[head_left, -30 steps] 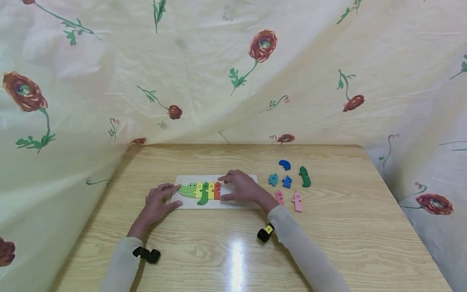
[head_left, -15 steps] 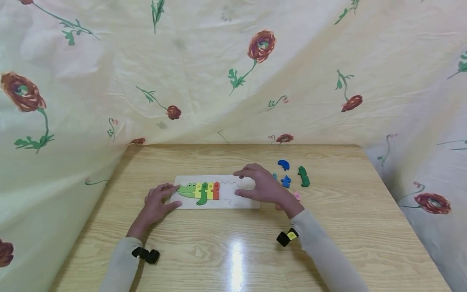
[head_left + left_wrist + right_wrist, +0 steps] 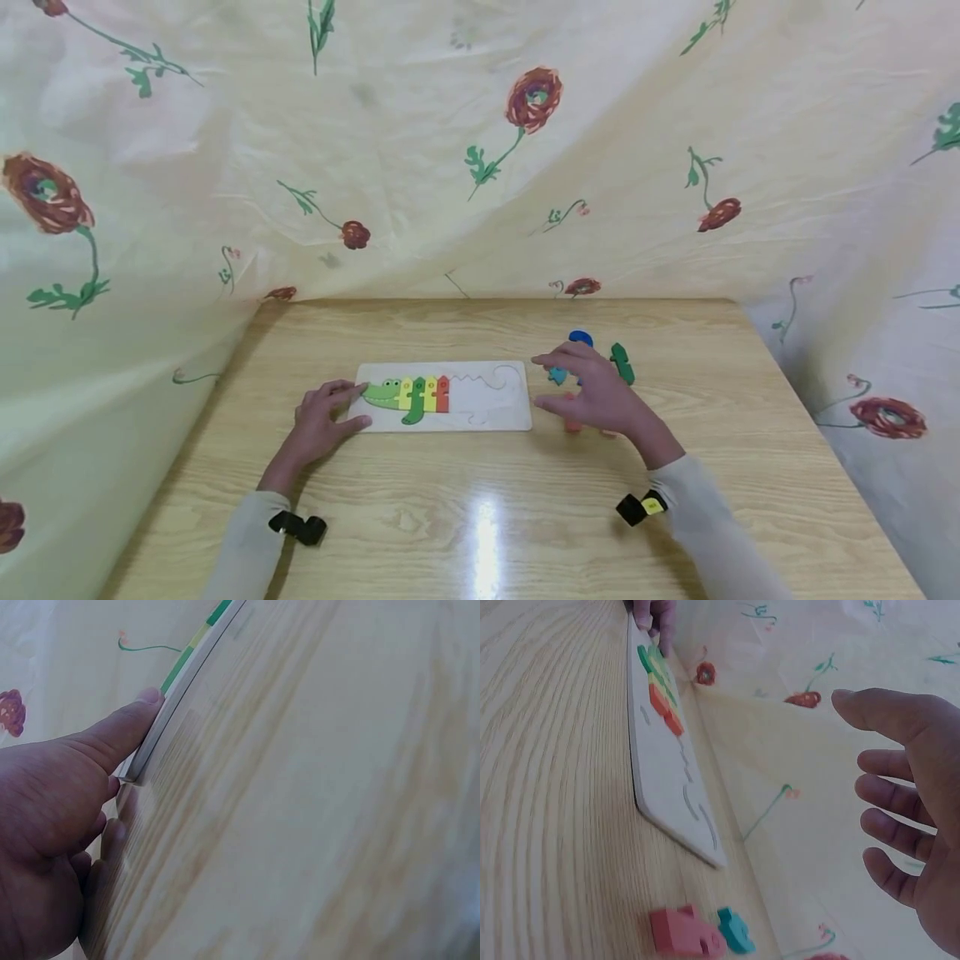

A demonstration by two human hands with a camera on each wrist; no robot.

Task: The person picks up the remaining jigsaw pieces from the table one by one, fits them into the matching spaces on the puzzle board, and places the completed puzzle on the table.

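Note:
A white puzzle board (image 3: 480, 422) lies on the table, its left part filled with a green crocodile head (image 3: 381, 394), yellow and green pieces and a red-orange piece (image 3: 443, 395). Bare outlines mark its right part. My left hand (image 3: 321, 423) rests at the board's left end, thumb and index finger on its surface; in the left wrist view the thumb (image 3: 127, 731) lies along the edge. Beyond the board's right end, my right hand (image 3: 596, 398) hovers over loose pieces, fingers spread from the thumb and nothing between them. It partly hides a pink piece (image 3: 572, 414) and a teal piece (image 3: 557, 376).
A dark green piece (image 3: 622, 364) and a blue curved piece (image 3: 581, 337) lie behind the right hand. The wooden table (image 3: 405, 508) ends at a flowered cloth (image 3: 420, 167) at the back and both sides.
My right hand has moved right, away from beside the red-orange piece and off the board to the loose pieces, uncovering the board's outlines. The left hand has stayed in place.

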